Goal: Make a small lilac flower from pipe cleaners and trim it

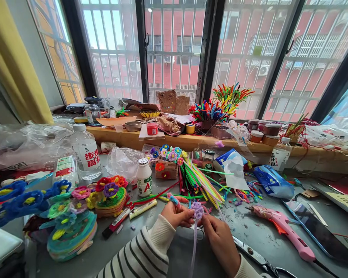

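Note:
A small lilac pipe-cleaner flower is held between my two hands, low in the middle of the head view. Its pale lilac stem hangs down towards me. My left hand pinches the flower's left side between thumb and fingers, and a pink and blue fuzzy piece shows at a finger. At the right, my right hand is closed with thumb and forefinger against the flower's lower edge. Beyond them lies a bundle of coloured pipe cleaners. Scissors lie beside my right hand.
A pink glue gun and a phone lie at the right. Finished pipe-cleaner flowers crowd the left, near a white bottle and a glue stick. A wooden sill with jars runs behind.

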A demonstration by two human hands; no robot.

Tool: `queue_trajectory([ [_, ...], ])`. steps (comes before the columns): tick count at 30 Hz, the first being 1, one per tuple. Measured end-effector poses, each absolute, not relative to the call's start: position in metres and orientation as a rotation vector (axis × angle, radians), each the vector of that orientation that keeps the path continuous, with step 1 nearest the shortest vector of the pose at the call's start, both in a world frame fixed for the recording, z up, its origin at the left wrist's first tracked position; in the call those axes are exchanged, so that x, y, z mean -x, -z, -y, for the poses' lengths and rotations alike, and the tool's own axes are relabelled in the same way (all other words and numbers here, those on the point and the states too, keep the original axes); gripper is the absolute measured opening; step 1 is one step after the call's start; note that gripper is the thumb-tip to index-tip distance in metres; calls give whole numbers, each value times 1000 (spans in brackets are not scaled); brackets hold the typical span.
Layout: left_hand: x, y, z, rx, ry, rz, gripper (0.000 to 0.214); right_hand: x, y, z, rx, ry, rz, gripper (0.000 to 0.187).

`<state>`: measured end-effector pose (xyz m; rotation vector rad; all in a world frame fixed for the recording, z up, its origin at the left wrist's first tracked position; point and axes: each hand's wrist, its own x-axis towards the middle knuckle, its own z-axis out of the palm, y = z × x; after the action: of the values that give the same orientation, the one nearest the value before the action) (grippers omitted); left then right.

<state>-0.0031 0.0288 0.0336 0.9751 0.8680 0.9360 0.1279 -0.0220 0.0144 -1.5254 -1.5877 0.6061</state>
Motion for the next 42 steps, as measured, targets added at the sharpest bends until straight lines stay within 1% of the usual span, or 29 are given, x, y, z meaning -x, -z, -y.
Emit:
queue_trajectory([
  [4, 4, -35, -28, -989, -944, -870, 48, -128, -14, 21, 1546, -555, 1611, 49],
  [10, 3, -35, -26, -1073, -977, -895, 42, -130, -8, 19, 1547, -658, 1501, 52],
  [15, 2, -38, -24, -1084, -968, -929, 40, -133, -15, 19, 1544, -558, 1524, 39],
  [22, 2, -36, -25, -1099, -983, -932, 41, -133, -13, 18, 1513, -549, 1479, 26],
  [28, 4, -35, -27, -1121, -978, -947, 40, -134, -15, 17, 1490, -454, 1540, 27],
  [32, 3, -34, -27, -1142, -966, -944, 40, -134, -17, 18, 1372, -573, 1486, 30],
  [37, 2, -31, -24, -1180, -945, -873, 37, -130, -14, 19, 1322, -706, 1490, 25],
  [42, 2, -33, -24, -1142, -1044, -912, 41, -125, -14, 22, 1293, -812, 1451, 26],
])
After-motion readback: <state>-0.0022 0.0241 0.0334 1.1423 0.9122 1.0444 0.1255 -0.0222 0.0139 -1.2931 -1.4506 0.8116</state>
